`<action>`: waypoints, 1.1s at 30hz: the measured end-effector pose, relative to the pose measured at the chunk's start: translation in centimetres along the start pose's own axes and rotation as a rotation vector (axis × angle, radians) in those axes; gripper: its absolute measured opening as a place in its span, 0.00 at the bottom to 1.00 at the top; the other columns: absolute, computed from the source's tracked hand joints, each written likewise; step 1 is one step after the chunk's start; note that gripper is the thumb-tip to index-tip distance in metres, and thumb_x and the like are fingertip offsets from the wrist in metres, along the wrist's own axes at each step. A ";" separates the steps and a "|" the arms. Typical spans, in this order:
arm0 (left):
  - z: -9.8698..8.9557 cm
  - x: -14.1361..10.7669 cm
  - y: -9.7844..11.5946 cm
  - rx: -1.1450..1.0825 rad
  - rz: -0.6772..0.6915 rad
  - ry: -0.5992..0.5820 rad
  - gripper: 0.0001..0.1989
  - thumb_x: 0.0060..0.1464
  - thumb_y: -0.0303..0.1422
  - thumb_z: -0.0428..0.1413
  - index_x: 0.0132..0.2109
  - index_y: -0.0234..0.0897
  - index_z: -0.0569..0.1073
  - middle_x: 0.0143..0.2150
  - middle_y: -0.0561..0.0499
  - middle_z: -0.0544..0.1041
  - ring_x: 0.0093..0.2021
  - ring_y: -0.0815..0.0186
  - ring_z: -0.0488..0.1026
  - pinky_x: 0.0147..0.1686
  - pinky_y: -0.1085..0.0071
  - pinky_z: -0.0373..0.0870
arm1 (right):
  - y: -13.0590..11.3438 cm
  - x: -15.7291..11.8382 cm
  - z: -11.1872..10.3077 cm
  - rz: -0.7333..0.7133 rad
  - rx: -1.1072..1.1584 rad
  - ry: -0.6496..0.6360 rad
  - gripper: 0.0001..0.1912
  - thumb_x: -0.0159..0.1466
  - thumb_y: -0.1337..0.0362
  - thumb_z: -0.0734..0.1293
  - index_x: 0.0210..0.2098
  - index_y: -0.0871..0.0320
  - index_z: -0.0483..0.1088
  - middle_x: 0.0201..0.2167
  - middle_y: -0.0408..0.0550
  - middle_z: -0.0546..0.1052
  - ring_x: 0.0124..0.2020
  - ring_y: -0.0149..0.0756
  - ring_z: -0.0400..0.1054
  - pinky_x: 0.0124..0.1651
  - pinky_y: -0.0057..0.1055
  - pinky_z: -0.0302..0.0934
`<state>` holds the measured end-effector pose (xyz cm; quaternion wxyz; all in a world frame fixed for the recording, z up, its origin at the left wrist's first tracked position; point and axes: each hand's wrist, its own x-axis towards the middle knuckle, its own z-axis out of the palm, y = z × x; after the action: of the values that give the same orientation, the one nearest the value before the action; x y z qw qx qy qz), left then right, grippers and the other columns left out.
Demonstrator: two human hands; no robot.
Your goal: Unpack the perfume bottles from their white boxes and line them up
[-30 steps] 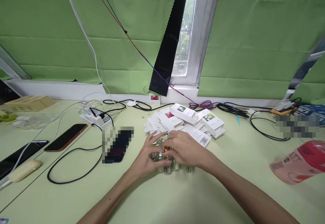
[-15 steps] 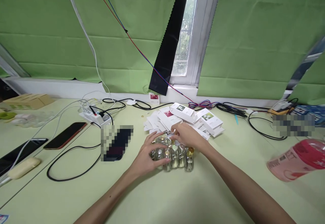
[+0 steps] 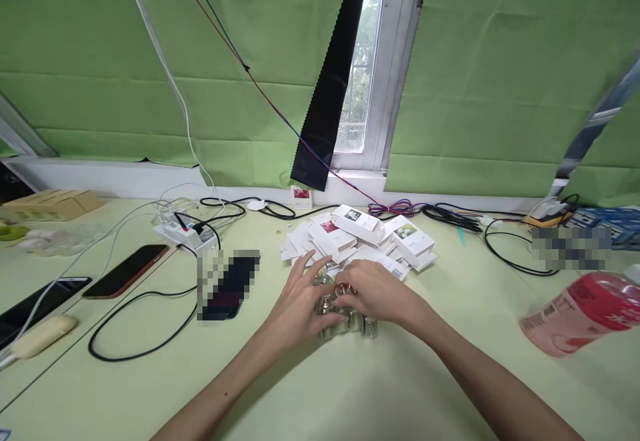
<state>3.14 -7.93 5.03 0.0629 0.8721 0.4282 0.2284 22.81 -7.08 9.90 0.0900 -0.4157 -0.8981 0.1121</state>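
Small clear glass bottles (image 3: 369, 328), several of them, stand upright in a tight cluster on the table, largely hidden by my hands. My left hand (image 3: 299, 301) curves along the cluster's left side, fingers spread and thumb reaching across the front. Between that thumb and forefinger, a bottle with a gold-coloured neck (image 3: 326, 303) shows. Over the cluster's right part, my right hand (image 3: 375, 290) has its fingers curled down around a bottle top with a reddish ring (image 3: 345, 289). Just behind lies a heap of white printed cartons (image 3: 373, 254).
A power strip (image 3: 183, 231), cables and phones (image 3: 127, 271) lie to the left. On the right stands a pink plastic container (image 3: 565, 314), tilted in view. Coiled black cable (image 3: 453, 216) runs along the back, below green blinds (image 3: 500, 94).
My right hand has moved from behind the bottles forward over them, now covering their tops. My left hand's fingers have lifted and straightened, and it has shifted slightly right.
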 end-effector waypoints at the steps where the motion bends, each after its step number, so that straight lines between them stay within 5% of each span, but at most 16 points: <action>1: 0.1 0.2 0.1 0.002 -0.006 -0.019 0.13 0.46 0.45 0.67 0.38 0.44 0.82 0.68 0.46 0.62 0.70 0.41 0.49 0.64 0.40 0.55 | -0.2 0.1 0.1 0.005 -0.036 -0.002 0.08 0.65 0.61 0.69 0.31 0.59 0.74 0.27 0.46 0.76 0.31 0.36 0.69 0.30 0.28 0.48; 7: 0.5 0.7 -0.3 -0.041 -0.029 -0.090 0.11 0.48 0.45 0.66 0.37 0.46 0.83 0.65 0.45 0.68 0.70 0.48 0.54 0.67 0.45 0.51 | -1.0 0.5 -0.1 -0.042 -0.174 -0.036 0.09 0.67 0.65 0.66 0.30 0.59 0.74 0.29 0.49 0.77 0.35 0.38 0.70 0.32 0.30 0.50; 12: 0.6 0.7 -0.5 -0.073 -0.070 -0.078 0.13 0.46 0.45 0.67 0.39 0.47 0.83 0.67 0.47 0.66 0.69 0.46 0.55 0.65 0.46 0.57 | -0.7 0.1 -0.3 -0.054 -0.137 -0.025 0.08 0.66 0.68 0.65 0.32 0.60 0.75 0.31 0.50 0.77 0.38 0.39 0.70 0.34 0.29 0.53; 18: 0.6 0.6 -0.5 -0.090 -0.076 -0.078 0.16 0.45 0.45 0.68 0.42 0.47 0.83 0.65 0.50 0.69 0.66 0.45 0.61 0.61 0.49 0.64 | 1.6 1.2 -0.6 -0.030 0.009 0.172 0.08 0.67 0.70 0.64 0.41 0.60 0.76 0.36 0.52 0.78 0.42 0.38 0.69 0.41 0.29 0.56; 26: 0.2 0.6 0.3 -0.059 -0.093 -0.077 0.14 0.49 0.42 0.65 0.42 0.43 0.83 0.63 0.47 0.71 0.64 0.47 0.63 0.60 0.50 0.64 | 4.4 4.1 1.7 0.057 0.173 0.082 0.10 0.65 0.71 0.66 0.43 0.59 0.77 0.33 0.47 0.79 0.35 0.34 0.70 0.38 0.27 0.56; 33: 0.5 0.7 0.2 -0.106 -0.096 -0.069 0.15 0.48 0.43 0.66 0.42 0.43 0.82 0.53 0.47 0.78 0.57 0.51 0.69 0.55 0.55 0.67 | 2.3 1.5 0.0 -0.029 0.188 0.123 0.11 0.68 0.61 0.64 0.38 0.57 0.78 0.36 0.48 0.79 0.39 0.37 0.70 0.40 0.29 0.58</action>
<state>3.85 -7.48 4.87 0.1346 0.8534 0.4543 0.2172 23.53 -4.41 9.37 0.1850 -0.3983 -0.8824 0.1690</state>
